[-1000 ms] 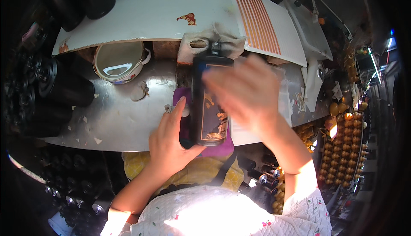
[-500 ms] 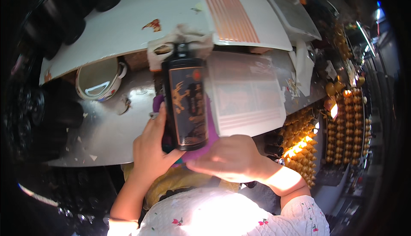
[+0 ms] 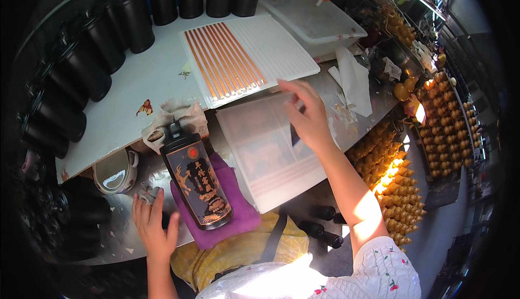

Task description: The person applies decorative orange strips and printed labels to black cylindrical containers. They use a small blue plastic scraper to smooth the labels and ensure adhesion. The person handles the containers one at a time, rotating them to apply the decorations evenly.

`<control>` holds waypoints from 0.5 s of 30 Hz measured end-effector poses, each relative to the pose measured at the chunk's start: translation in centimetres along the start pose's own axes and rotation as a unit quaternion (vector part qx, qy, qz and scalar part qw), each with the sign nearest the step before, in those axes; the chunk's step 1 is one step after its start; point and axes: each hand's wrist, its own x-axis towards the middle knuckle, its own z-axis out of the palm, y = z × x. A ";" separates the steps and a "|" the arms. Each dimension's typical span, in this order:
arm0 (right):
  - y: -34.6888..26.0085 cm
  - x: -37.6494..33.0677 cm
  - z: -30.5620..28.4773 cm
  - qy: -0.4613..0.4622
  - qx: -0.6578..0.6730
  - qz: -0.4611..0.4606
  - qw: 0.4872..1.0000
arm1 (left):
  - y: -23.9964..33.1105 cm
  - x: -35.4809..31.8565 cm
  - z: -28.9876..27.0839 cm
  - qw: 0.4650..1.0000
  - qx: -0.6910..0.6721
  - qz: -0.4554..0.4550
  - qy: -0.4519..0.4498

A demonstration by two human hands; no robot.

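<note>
Right hand (image 3: pixel 309 117) perhaps over sheets (image 3: pixel 271 147)

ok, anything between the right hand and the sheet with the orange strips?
Nothing visible. The right hand hovers over the translucent sheet, fingertips at the near edge of the orange strip sheet. The black bottle lies off to the left.

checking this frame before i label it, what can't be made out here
Head view:
- Right hand: whether it touches the translucent sheet under it is unclear.
- Left hand: hides whatever lies under its palm beside the purple cloth.
- Black bottle: label detail too small.
- Dark canisters: lost in shadow at the left rim.
</note>
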 end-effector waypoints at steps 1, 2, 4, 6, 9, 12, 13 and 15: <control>0.0 1.6 1.2 -0.006 -0.083 -0.062 0.995 | 0.2 -0.7 -0.4 0.999 -0.039 0.004 0.011; 0.1 2.8 1.4 -0.011 -0.176 -0.118 0.977 | 0.7 -0.8 -0.1 0.997 -0.081 0.014 -0.004; 0.2 3.1 1.1 -0.023 -0.282 -0.161 0.946 | 3.0 -1.5 0.4 0.988 -0.151 -0.011 -0.035; 0.3 2.7 1.1 -0.042 -0.304 -0.147 0.940 | 4.4 -1.3 1.6 0.989 -0.141 0.006 -0.037; 2.7 0.8 1.0 0.044 -0.256 -0.112 0.959 | 6.4 -0.4 2.3 0.982 -0.181 -0.042 -0.033; 2.7 -0.4 3.5 0.246 0.011 0.108 0.963 | 6.8 0.6 2.4 0.975 -0.198 -0.101 -0.022; 2.6 -0.2 4.5 0.249 0.117 0.207 0.939 | 6.6 0.6 2.3 0.973 -0.208 -0.094 -0.020; 2.3 0.8 6.0 0.238 0.318 0.389 0.831 | 6.0 0.3 2.6 0.971 -0.226 -0.081 -0.011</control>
